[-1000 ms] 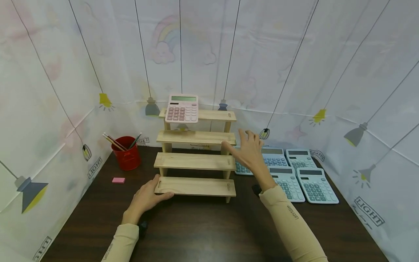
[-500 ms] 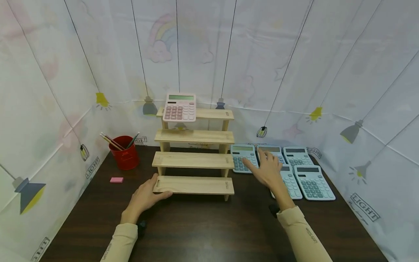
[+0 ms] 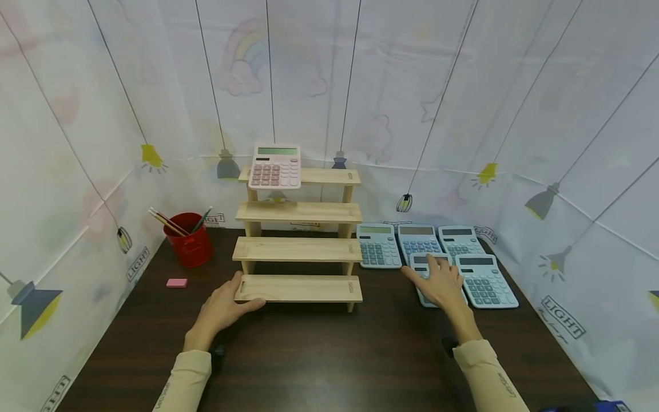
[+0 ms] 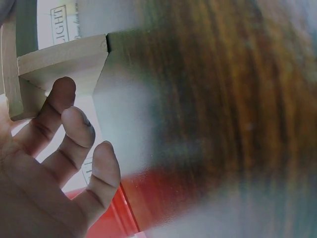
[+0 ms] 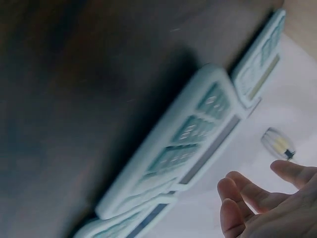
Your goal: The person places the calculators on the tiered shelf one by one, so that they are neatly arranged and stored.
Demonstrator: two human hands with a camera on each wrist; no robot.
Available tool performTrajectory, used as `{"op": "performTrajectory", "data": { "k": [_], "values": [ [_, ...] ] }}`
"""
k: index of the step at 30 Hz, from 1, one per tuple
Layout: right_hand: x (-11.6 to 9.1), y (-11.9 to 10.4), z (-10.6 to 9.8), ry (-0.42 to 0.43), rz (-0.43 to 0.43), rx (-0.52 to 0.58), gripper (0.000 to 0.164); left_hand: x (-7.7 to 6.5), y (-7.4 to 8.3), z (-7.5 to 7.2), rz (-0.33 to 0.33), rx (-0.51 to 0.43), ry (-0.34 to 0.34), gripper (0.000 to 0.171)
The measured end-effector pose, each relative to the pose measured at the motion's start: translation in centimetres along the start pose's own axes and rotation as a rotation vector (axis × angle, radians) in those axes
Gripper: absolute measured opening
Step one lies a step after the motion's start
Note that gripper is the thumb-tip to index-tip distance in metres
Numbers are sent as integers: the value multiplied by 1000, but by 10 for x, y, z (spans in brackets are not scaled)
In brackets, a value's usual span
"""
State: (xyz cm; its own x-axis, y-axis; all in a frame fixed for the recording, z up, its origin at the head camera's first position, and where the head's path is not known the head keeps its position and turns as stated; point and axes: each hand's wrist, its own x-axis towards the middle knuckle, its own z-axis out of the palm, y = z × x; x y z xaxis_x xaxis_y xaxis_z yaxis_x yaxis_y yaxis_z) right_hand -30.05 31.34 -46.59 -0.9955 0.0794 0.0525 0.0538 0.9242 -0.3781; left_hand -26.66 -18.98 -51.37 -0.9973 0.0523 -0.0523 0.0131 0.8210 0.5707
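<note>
A four-step wooden stand, told here as a stepped wooden riser (image 3: pixel 298 289), stands on the dark table. My left hand (image 3: pixel 218 312) holds the left end of its lowest step, thumb along the front edge and fingers at the side. In the left wrist view a fingertip (image 4: pixel 64 89) overlaps the riser's wood. My right hand (image 3: pixel 443 286) hovers, fingers spread, over a light blue calculator (image 3: pixel 421 263) in the front row, partly covering it. The right wrist view shows that hand (image 5: pixel 277 208) holding nothing, beside the calculator (image 5: pixel 173 144). A pink calculator (image 3: pixel 275 167) leans on the top step's left side.
Several more blue calculators lie right of the riser, among them a front-right one (image 3: pixel 486 280) and a back-left one (image 3: pixel 378 246). Left of the riser are a red bucket (image 3: pixel 189 249) of pencils and a pink eraser (image 3: pixel 177 283). A printed curtain (image 3: pixel 309 74) hangs behind.
My right hand has moved right and down, from beside the riser's second-highest step to above the front-row calculator. The left hand keeps its place on the lowest step.
</note>
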Motion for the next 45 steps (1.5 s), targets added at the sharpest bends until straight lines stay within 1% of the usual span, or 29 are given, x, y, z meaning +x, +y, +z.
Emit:
{"op": "performTrajectory", "data": {
  "k": [7,13,18,21,26,33,38,45],
  "values": [
    [-1,19,6,-47,59,-8,107,2,-4,0,-4,3,-1,118],
    [-1,34,8,-90,111,-27,114,3,-4,1,-9,1,-1,118],
    [-2,45,6,-145,130,-58,116,2,-4,1,-2,1,4,117],
    [-2,49,5,-173,139,-58,118,0,-5,1,-5,3,2,116],
    [-1,51,6,-192,145,-60,118,-1,-5,1,-14,8,-2,116],
    [3,40,11,-197,99,-92,116,-1,-3,1,-23,3,-12,117],
    [5,40,12,-201,83,-105,115,-1,-2,1,-18,-4,-6,117],
    [5,40,11,-272,82,-107,125,-1,0,0,1,-2,7,116]
  ]
}}
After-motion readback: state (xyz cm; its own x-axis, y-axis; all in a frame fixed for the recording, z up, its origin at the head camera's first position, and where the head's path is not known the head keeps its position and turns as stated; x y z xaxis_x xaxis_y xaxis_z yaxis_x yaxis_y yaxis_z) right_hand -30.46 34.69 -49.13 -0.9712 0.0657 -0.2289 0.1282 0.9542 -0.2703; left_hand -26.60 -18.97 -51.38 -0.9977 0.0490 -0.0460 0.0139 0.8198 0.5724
